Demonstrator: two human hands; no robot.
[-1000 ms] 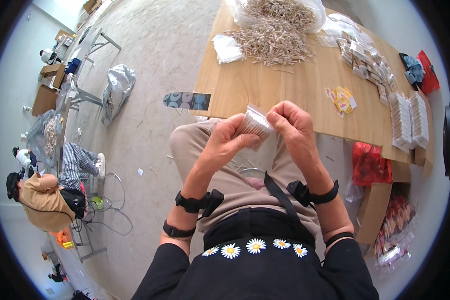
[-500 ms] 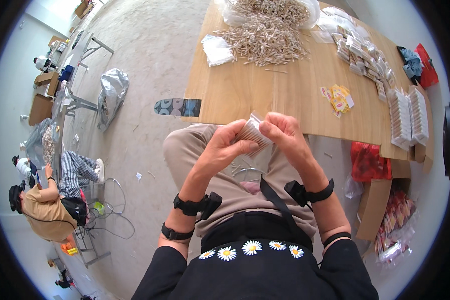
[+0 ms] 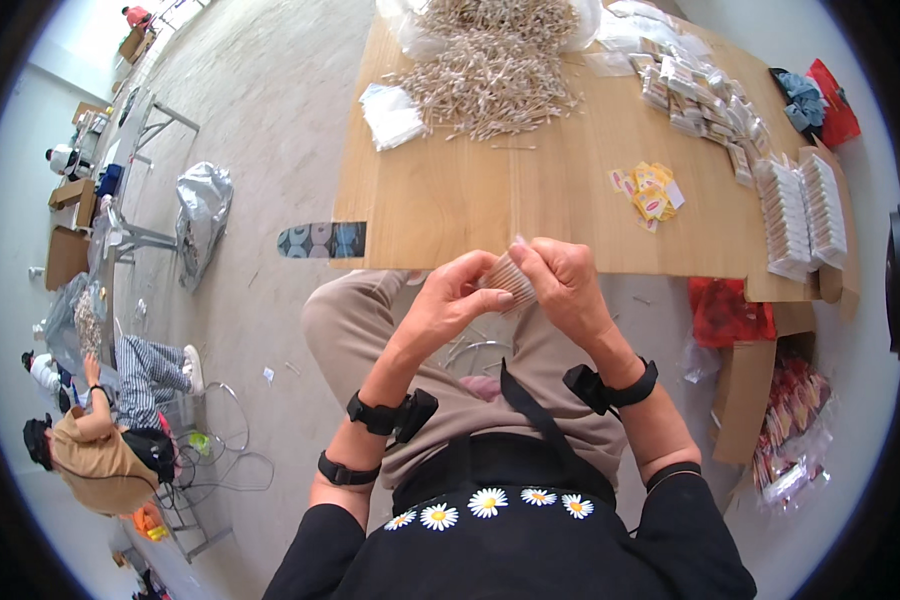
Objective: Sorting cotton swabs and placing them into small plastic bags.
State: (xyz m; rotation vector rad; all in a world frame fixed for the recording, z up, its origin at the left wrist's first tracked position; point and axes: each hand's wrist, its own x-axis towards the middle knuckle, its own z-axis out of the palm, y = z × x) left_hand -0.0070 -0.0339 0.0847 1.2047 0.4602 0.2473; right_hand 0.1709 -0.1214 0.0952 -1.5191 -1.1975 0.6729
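A small clear bag filled with wooden-stick cotton swabs (image 3: pixel 508 282) is held between both hands, over my lap and just off the table's near edge. My left hand (image 3: pixel 455 300) grips its left side, with the thumb across the front of the sticks. At the bag's upper right, my right hand (image 3: pixel 565 285) pinches the top edge between thumb and curled fingers. Beyond the hands, a large heap of loose cotton swabs (image 3: pixel 495 85) lies on the wooden table (image 3: pixel 450 200). A stack of flat clear bags (image 3: pixel 392 116) rests by the heap's left side.
Yellow cards (image 3: pixel 652 192) lie scattered on the table. Filled swab packs (image 3: pixel 695 95) are piled at the far right, with upright rows of packs (image 3: pixel 787 220) nearer. An open cardboard box (image 3: pixel 748 400) stands below on the right. A co-worker (image 3: pixel 95 455) sits at the left.
The view has shifted, so the table and its contents sit further left. My right fingers have closed more tightly over the bag's top edge. Both hands keep their hold.
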